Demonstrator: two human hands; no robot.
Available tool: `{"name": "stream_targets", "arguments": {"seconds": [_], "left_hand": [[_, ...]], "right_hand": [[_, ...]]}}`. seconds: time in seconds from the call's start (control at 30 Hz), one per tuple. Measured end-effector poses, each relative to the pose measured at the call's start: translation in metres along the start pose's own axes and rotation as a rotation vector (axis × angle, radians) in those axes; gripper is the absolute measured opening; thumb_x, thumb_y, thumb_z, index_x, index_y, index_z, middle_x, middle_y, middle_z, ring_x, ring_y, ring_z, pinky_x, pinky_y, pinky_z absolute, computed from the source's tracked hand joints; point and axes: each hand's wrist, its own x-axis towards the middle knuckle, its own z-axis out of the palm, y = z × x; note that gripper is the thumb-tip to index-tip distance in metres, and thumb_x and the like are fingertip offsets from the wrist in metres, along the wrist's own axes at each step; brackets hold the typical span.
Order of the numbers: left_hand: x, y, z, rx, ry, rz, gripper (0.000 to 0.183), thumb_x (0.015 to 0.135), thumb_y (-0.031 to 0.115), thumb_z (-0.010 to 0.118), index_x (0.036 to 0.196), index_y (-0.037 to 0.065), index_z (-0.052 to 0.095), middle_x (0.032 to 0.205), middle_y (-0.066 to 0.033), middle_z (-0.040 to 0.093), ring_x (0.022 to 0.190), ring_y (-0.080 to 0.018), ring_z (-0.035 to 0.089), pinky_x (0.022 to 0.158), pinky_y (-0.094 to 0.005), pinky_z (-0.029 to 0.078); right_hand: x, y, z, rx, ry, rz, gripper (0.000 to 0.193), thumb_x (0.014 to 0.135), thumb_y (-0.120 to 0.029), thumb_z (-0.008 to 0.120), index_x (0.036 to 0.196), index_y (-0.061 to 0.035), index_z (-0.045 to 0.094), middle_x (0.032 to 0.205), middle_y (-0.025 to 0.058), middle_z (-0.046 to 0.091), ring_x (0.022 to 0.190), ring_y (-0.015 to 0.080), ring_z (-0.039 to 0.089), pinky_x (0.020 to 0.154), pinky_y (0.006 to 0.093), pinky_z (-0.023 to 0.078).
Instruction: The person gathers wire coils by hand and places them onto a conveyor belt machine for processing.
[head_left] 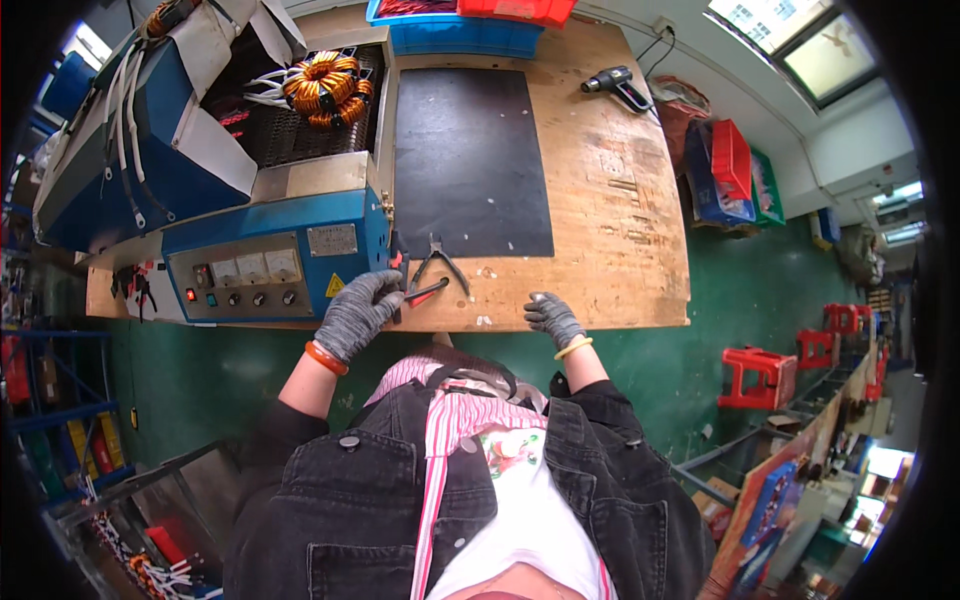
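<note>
My left hand, in a grey knit glove, is at the front edge of the bench beside the blue machine. Its fingers are curled, and the end of a red-and-black hand tool meets the fingertips. Just beyond lie pliers with black handles spread apart. Another red-and-black handle shows close against the machine's side, partly hidden by my hand. My right hand, gloved the same way, hovers by the bench edge with loosely bent fingers, slightly apart, and nothing visible in them.
Copper-wound ring coils with white leads sit on the mesh of the blue machine. A black mat covers part of the wooden bench. At the far right lies a heat gun; a blue bin stands at the back.
</note>
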Motion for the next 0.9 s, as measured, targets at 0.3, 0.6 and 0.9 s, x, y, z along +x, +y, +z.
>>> {"name": "stream_targets", "arguments": {"seconds": [0.3, 0.6, 0.9], "left_hand": [[0.135, 0.003, -0.083, 0.583, 0.392, 0.328, 0.044, 0.072, 0.022, 0.065, 0.112, 0.008, 0.052, 0.097, -0.0128, 0.057, 0.093, -0.0284, 0.054, 0.082, -0.0365, 0.043], [0.218, 0.026, -0.110, 0.857, 0.529, 0.362, 0.065, 0.068, 0.029, 0.069, 0.122, 0.003, 0.044, 0.113, -0.0144, 0.053, 0.106, -0.0283, 0.048, 0.093, -0.0379, 0.036], [0.281, 0.009, -0.129, 1.035, 0.286, -0.018, 0.074, 0.068, 0.041, 0.067, 0.125, 0.003, 0.040, 0.095, -0.0141, 0.059, 0.090, -0.0289, 0.056, 0.079, -0.0428, 0.040]], "right_hand": [[0.035, -0.080, 0.037, -0.022, -0.032, -0.023, 0.037, 0.086, -0.036, 0.051, 0.110, -0.0085, 0.046, 0.096, 0.0098, 0.060, 0.074, 0.0192, 0.059, 0.064, 0.0326, 0.049], [0.108, -0.179, 0.097, -0.138, -0.239, -0.034, 0.038, 0.086, -0.039, 0.051, 0.112, -0.0111, 0.048, 0.100, 0.0096, 0.059, 0.083, 0.0201, 0.058, 0.071, 0.0347, 0.047], [0.133, -0.297, 0.245, -0.194, -0.374, -0.153, 0.042, 0.086, -0.035, 0.051, 0.116, -0.0070, 0.046, 0.106, 0.0113, 0.059, 0.086, 0.0227, 0.058, 0.070, 0.0341, 0.048]]}}
